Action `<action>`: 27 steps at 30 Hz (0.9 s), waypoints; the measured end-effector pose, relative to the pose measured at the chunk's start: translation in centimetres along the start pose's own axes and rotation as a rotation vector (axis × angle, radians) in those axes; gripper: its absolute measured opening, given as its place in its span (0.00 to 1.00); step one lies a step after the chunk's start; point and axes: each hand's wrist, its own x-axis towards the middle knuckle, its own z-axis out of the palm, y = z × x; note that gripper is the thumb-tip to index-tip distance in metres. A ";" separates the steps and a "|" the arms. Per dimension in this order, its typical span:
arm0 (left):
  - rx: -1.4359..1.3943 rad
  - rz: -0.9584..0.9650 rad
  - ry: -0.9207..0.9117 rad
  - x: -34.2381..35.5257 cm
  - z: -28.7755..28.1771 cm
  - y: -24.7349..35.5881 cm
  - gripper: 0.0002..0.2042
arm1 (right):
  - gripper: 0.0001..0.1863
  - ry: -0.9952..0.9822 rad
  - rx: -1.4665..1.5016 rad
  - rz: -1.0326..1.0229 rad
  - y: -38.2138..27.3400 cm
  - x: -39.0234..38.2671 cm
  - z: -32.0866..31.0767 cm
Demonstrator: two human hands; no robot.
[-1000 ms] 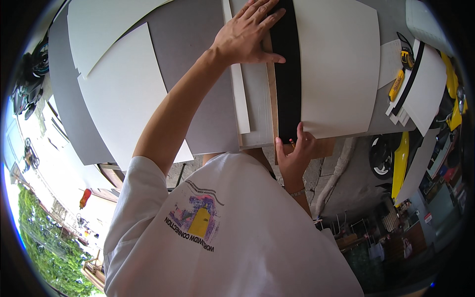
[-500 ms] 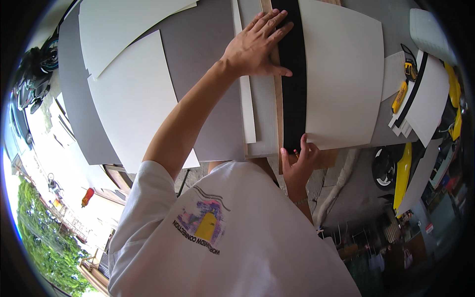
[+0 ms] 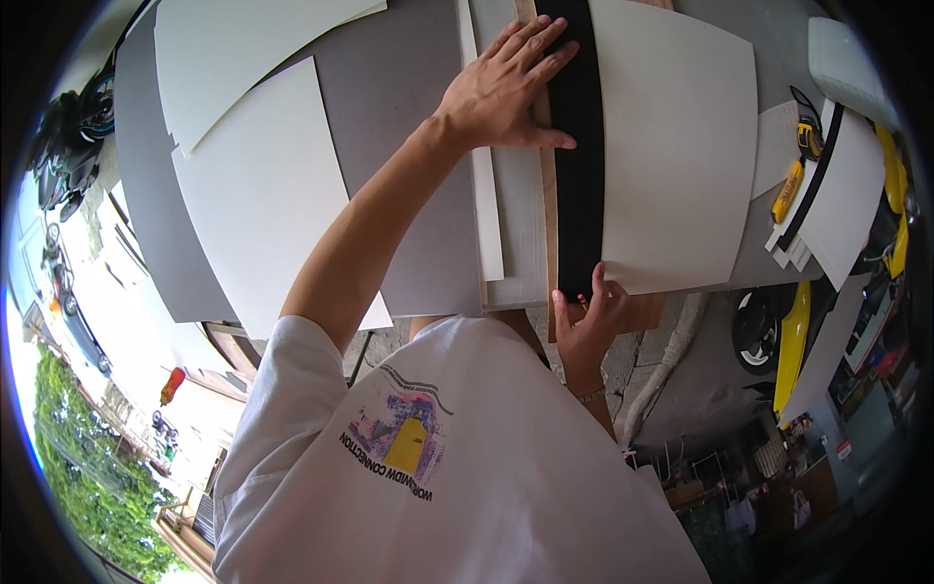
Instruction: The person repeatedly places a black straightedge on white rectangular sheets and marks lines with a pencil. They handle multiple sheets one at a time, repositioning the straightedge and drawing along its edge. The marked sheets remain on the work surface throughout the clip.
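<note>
A long black strip (image 3: 581, 204) lies across the table from far to near, with a brown wooden edge showing along its left side. My left hand (image 3: 506, 90) rests flat on the strip's far part, its fingers spread and open. At the near end is my right hand (image 3: 588, 326), its thumb and forefinger stretched up against the strip's end. A small reddish thing shows among its curled fingers, too little of it to name. A large white sheet (image 3: 676, 156) lies along the strip's right side.
White sheets (image 3: 258, 185) lie on a grey board (image 3: 404, 195) at the left, beside a narrow white strip (image 3: 489, 214). At the right are a yellow cutter knife (image 3: 787, 192), a tape measure (image 3: 808, 138), paper offcuts and a pale plastic container (image 3: 848, 63). A yellow motorcycle (image 3: 793, 341) stands beyond.
Both hands and the black strip keep their places. Outside at the far left, a car and bicycles or motorbikes appear in different positions.
</note>
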 end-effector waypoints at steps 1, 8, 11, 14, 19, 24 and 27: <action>0.001 0.000 -0.002 0.0 0.0 0.0 0.60 | 0.41 0.000 -0.005 -0.005 0.0 0.0 0.0; 0.010 0.000 0.000 -0.1 0.2 -0.1 0.61 | 0.41 0.014 0.004 -0.002 0.2 -0.1 0.3; 0.009 0.000 0.003 -0.1 0.3 -0.1 0.61 | 0.42 0.014 0.003 0.001 0.4 -0.2 0.4; 0.007 0.001 0.010 -0.1 0.3 -0.2 0.61 | 0.42 0.021 -0.012 -0.019 0.6 -0.2 0.5; 0.020 -0.003 0.006 -0.1 0.3 -0.1 0.61 | 0.42 0.011 0.037 0.008 0.0 -0.1 0.3; 0.021 -0.004 0.008 0.0 0.1 0.1 0.60 | 0.42 0.011 0.051 0.010 0.1 -0.2 0.2; 0.018 0.000 -0.072 0.5 -0.9 0.4 0.58 | 0.41 0.008 0.034 -0.002 0.2 -0.1 0.1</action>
